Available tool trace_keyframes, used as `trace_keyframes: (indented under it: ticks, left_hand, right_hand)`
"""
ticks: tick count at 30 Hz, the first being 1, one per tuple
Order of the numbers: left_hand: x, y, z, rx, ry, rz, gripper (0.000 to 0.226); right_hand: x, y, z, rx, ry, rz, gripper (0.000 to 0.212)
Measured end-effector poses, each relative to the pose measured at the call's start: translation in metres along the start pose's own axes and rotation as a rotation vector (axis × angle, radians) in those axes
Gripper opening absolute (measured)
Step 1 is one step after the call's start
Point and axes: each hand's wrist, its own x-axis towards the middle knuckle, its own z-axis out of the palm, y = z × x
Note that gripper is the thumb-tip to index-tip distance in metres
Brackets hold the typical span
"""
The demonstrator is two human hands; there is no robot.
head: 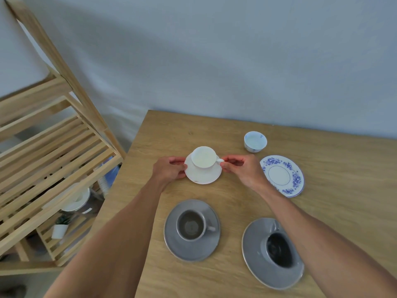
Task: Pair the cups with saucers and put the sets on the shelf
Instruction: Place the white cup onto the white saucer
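Observation:
A white cup [203, 157] stands on a white saucer [204, 175] at the middle of the wooden table [343, 168]. My left hand [169, 169] grips the saucer's left rim; my right hand [240, 168] pinches its right rim beside the cup handle. Nearer me, two grey cups [191, 225] [279, 247] sit on grey saucers [174, 244] [255, 261]. A blue-and-white cup [255, 141] stands alone at the back, with a blue-patterned saucer [281, 175] just in front of it. The wooden slatted shelf [53, 151] stands to the left.
The wall runs along the table's far edge. On a lower level of the shelf sit a white dish [78, 200] and a small potted plant [61, 226]. The table's left edge lies close to the shelf.

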Motion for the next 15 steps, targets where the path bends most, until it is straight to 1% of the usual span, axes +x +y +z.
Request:
trace_keyframes:
  ticks: [5,9,15]
  left_hand:
    - [0.002,-0.002,-0.001,-0.008,-0.012,-0.007,0.034]
    - [0.002,-0.002,-0.001,-0.007,-0.012,-0.009,0.034]
    - [-0.011,0.000,-0.009,0.037,-0.001,0.024,0.032]
  right_hand:
    - [-0.001,0.000,0.001,0.011,-0.006,0.024,0.020]
    - [-0.001,0.001,0.000,-0.013,-0.007,0.030,0.028]
    - [-0.012,-0.003,-0.003,-0.035,0.039,0.022,0.031]
